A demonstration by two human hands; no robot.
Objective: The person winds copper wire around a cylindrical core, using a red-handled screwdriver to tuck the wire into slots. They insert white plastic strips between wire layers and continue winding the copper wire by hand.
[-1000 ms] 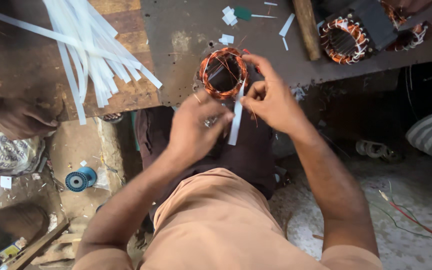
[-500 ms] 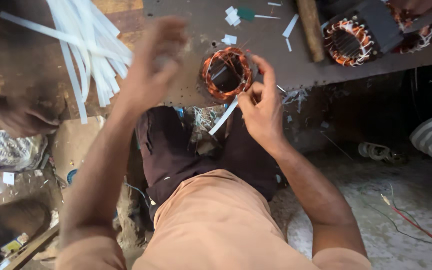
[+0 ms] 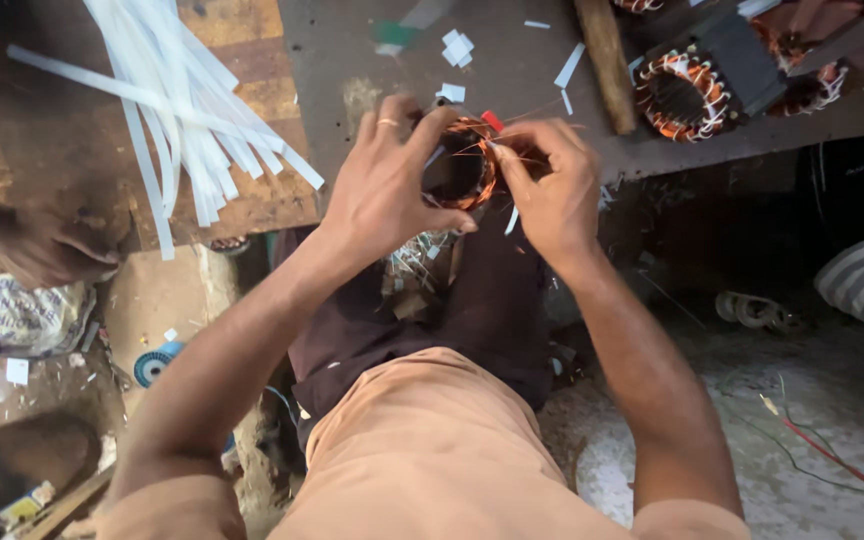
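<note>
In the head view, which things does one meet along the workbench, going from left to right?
Bundle of white strips → left hand → copper-wound stator → right hand → wooden stick → second wound stator.

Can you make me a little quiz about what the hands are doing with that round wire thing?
1. True or false: both hands, the left hand and the right hand, are on the copper wire ring.
2. What lies on the wooden board at the upper left? A) white strips B) a blue bucket C) a green ball
3. Fill in: a second wire ring sits on the metal table to the upper ____ of the hands.

Key: 1 true. 2 A. 3 right.
</note>
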